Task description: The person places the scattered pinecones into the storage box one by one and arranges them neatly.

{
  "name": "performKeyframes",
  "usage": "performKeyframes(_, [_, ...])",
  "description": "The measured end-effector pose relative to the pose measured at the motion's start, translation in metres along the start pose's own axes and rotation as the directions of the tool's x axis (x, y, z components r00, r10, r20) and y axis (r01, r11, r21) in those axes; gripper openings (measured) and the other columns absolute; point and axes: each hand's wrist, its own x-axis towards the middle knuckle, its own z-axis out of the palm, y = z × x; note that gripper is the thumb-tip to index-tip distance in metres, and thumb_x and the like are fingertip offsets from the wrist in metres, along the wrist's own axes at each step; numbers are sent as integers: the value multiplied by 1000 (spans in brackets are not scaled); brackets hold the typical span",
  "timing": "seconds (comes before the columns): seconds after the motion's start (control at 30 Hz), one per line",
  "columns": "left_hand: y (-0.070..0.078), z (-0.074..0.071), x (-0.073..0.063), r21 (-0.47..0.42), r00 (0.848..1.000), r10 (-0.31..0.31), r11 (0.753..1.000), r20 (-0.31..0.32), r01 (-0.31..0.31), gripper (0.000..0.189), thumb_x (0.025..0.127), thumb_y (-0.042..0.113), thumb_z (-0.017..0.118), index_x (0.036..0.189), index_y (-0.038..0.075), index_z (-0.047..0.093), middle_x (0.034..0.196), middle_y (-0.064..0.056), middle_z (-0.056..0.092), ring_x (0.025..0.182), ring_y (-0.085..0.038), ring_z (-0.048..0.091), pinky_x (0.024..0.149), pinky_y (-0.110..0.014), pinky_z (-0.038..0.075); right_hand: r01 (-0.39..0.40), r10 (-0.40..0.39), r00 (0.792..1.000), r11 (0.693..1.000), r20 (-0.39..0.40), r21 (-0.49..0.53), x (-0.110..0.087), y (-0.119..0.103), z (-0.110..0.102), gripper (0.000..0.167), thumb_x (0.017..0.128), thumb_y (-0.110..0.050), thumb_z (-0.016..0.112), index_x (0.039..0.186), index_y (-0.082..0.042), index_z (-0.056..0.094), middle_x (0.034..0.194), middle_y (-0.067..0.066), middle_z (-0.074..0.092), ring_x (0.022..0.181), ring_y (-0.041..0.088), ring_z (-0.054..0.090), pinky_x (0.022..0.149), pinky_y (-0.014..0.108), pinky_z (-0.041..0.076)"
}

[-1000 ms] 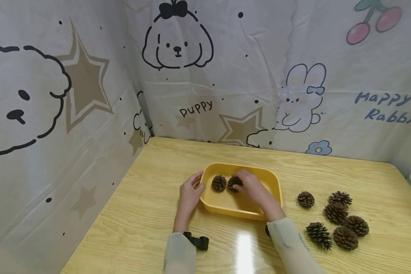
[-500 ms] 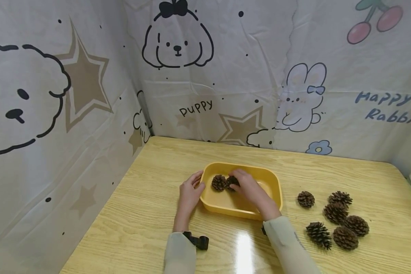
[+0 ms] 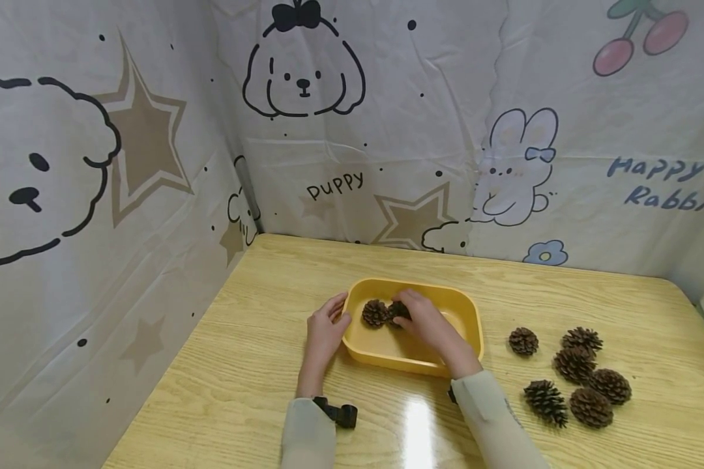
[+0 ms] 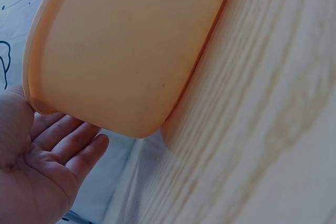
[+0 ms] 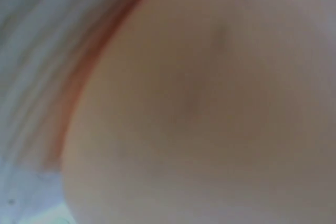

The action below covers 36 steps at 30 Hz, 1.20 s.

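Observation:
In the head view, a yellow plastic bin (image 3: pixel 387 362) lies on the table with two pine cones inside, near its left end. My left hand (image 3: pixel 324 335) holds the bin's left end, thumb at the rim and fingers along the outer wall. The left wrist view shows those fingers (image 4: pixel 79 142) against the wall. My right hand (image 3: pixel 428 319) reaches into the bin and grips one pine cone (image 3: pixel 396 315), partly covered by the fingers. That cone sits right beside the other pine cone (image 3: pixel 375 314). The right wrist view is blurred, filled by the bin's wall (image 5: pixel 184 103).
Right of the bin, several pine cones lie on the wooden table (image 3: pixel 240 365): a lone round cone (image 3: pixel 523 341), a longer dark cone (image 3: pixel 545 402) and a close cluster with a large cone (image 3: pixel 591 408). A printed cloth (image 3: pixel 340 215) hangs behind and at the left.
My right hand has shifted slightly left with its pine cone, closing the gap to the other cone. Over the last half second it stays in place. The left hand and bin have not moved.

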Motion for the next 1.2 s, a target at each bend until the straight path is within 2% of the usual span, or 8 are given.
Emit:
performKeyframes(0.4, [-2,2,1,0,1000,-6,1000,-5,6,43,90,2,60,133,6,60,134,-17,62,126,-29,60,109,-36,52,-67,66,997,997,29,29,-5,2,-4,38,84,-6,74,117,8,62,115,21,65,106,35,65,91,45,60])
performKeyframes(0.7, [-3,1,1,14,1000,-4,1000,-18,4,43,90,1,60,133,5,61,134,-17,62,125,-31,60,107,-36,53,-185,179,982,974,53,130,-10,4,-11,42,87,-13,72,123,5,61,125,21,63,117,38,60,102,50,54])
performKeyframes(1.2, [-2,1,1,1,1000,4,1000,-8,-4,43,91,3,60,134,5,60,134,-17,62,126,-31,59,108,-35,52,-213,220,975,969,-43,127,-35,12,-32,44,86,-13,73,125,5,61,125,20,63,119,39,59,103,53,53])
